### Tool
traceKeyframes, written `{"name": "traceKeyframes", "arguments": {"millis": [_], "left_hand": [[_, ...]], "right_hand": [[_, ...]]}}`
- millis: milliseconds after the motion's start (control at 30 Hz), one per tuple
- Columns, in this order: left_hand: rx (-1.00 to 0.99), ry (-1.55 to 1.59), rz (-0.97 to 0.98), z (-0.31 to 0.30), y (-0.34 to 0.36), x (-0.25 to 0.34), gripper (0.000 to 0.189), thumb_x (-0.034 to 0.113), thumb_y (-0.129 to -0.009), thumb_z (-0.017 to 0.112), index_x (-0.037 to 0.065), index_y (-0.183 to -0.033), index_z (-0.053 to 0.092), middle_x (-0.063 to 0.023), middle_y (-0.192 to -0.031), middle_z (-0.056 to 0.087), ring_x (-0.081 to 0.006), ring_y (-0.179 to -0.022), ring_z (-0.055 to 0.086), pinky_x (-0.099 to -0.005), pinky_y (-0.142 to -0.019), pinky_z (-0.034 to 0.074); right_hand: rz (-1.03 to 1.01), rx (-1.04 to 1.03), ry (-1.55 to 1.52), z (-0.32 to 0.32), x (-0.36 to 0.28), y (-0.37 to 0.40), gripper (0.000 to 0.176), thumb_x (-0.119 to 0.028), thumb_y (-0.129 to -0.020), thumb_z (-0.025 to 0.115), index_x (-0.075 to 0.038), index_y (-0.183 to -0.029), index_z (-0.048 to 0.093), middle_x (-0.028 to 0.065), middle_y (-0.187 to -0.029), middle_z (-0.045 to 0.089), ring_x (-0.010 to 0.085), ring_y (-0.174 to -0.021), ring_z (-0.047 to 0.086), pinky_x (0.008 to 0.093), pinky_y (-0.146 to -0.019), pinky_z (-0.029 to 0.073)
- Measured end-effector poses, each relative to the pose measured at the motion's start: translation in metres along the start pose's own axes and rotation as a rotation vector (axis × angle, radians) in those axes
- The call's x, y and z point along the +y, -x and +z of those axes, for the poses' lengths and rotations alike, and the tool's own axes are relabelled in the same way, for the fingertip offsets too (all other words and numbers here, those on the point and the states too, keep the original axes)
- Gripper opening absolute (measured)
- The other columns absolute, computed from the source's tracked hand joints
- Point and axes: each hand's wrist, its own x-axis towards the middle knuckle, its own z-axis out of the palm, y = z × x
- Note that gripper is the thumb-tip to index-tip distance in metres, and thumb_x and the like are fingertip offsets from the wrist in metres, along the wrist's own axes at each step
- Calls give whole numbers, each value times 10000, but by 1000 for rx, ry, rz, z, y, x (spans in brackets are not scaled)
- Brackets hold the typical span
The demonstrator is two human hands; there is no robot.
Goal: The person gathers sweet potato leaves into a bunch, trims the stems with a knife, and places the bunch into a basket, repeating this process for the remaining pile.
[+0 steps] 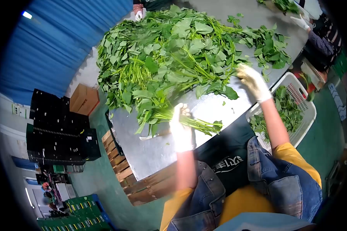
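Observation:
My left hand [181,125], in a white glove, is closed around a bunch of leafy green stems [198,124] above the metal table [142,154]. The leaves of the bunch point up and left, the stem ends to the right. My right hand [252,79], gloved too, is at the right edge of the big pile of greens [173,54], its fingers bent by some stems; whether it grips any is unclear. A thin pale object, perhaps a tool [154,136], lies on the table just left of my left hand.
A white plastic basket [310,115] with greens stands right of the table. Wooden pallets [150,184] are under the table. A cardboard box [83,100] and black crates [58,127] stand left. Co-workers' gloved hands [300,22] show at the upper right and top.

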Motion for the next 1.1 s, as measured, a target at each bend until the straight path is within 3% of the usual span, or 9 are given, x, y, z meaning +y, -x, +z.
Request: {"name": "traceKeyframes", "arguments": {"millis": [33, 100, 133, 300, 400, 467, 533, 767, 1100], "left_hand": [[-33, 19, -17, -7, -6, -4, 129, 113, -914, 576, -11, -948, 588, -76, -865, 603, -116, -714, 551, -212, -637, 475], [-48, 56, -47, -10, -4, -2, 125, 105, -921, 562, -12, -952, 589, -75, -847, 604, -115, -683, 550, -206, -620, 472], [-48, 59, -32, -11, -2, -1, 125, 105, -921, 562, -12, -952, 589, -75, -847, 604, -115, -683, 550, -206, -620, 472], [-68, -160, 174, -36, 2, 10, 176, 123, -918, 571, -30, -1002, 596, -86, -872, 620, -127, -707, 568, -228, -625, 471], [-48, -320, 273, -46, -4, 15, 174, 125, -916, 576, -33, -986, 595, -91, -866, 615, -126, -698, 559, -228, -618, 467], [9, -225, 230, -46, -5, 13, 165, 117, -918, 571, -36, -979, 585, -90, -856, 606, -122, -684, 543, -221, -618, 461], [-17, -206, 209, -47, -10, 6, 157, 108, -920, 565, -35, -982, 575, -88, -851, 599, -117, -672, 530, -215, -613, 457], [-65, -240, 138, -15, -9, -2, 198, 98, -912, 575, -15, -1074, 575, -82, -888, 626, -120, -701, 568, -219, -619, 471], [-165, -124, 131, 7, -14, 14, 251, 66, -884, 597, -41, -1108, 557, -163, -984, 659, -137, -686, 597, -228, -591, 490]], "right_hand": [[638, 122, -622, 31, -65, -20, 396, -198, -885, 574, -68, -1259, 570, 64, -1132, 638, 77, -928, 588, 205, -720, 422], [354, -8, -300, 69, -29, -49, 360, -185, -880, 580, -9, -1194, 607, 58, -1065, 664, 108, -923, 599, 233, -774, 459], [523, 26, -364, 88, -36, -63, 344, -191, -846, 611, -19, -1143, 635, 101, -1049, 677, 179, -934, 632, 279, -802, 483], [318, -414, 862, 127, -7, -112, 321, -268, -742, 692, -60, -986, 697, 162, -924, 676, 338, -874, 641, 408, -774, 497], [139, -51, 595, 124, 4, -108, 290, -264, -765, 693, -53, -963, 703, 146, -817, 678, 284, -720, 652, 380, -674, 501], [481, -27, -152, 107, -43, -105, 249, -203, -838, 654, -10, -986, 707, 23, -764, 665, 62, -562, 508, 198, -563, 418], [481, -57, -393, 98, -69, -91, 221, -146, -856, 620, 7, -993, 705, 14, -800, 672, 59, -576, 515, 182, -566, 414], [477, -52, -414, 98, -107, -45, 215, -109, -845, 623, 17, -1003, 699, 27, -789, 664, 54, -611, 525, 202, -560, 422], [-27, -45, 276, 114, -102, -10, 147, -113, -764, 669, -29, -883, 692, 112, -742, 615, 252, -656, 616, 318, -600, 475]]}}
